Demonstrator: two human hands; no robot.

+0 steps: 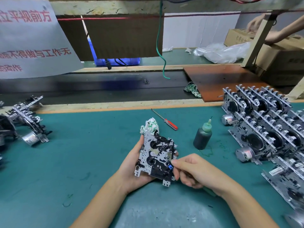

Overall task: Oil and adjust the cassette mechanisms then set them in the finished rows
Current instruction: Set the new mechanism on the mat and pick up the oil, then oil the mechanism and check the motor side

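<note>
Both forearms come in from the bottom of the frame. Right hand [191,170] sits just right of centre, fingers curled and pinched on a thin tool whose tip touches the mechanism's right edge next to a small blue part; can't tell exactly what the tool is, most of it is hidden in the fist. Left hand [131,163] cradles the mechanism [156,155] from below and from the left side, thumb wrapped onto the perforated metal plate, holding it tilted up above the green mat [82,153] at centre frame.

My read on handling: it's a stamped metal chassis, so stiff and fairly light, but the black plastic levers and little springs on top look easy to bend or knock loose. Grab it by the plate edges and corner tabs like the left hand does, not by the levers. Fresh oil could make it slippery too.

Just behind it lies a crumpled rag [150,125], then a red-handled screwdriver [165,120] and the oil bottle [202,136] to the right. Finished rows [263,125] stand along the right side, packed close together. More mechanisms, the pile [28,122], sit at middle left.
</note>
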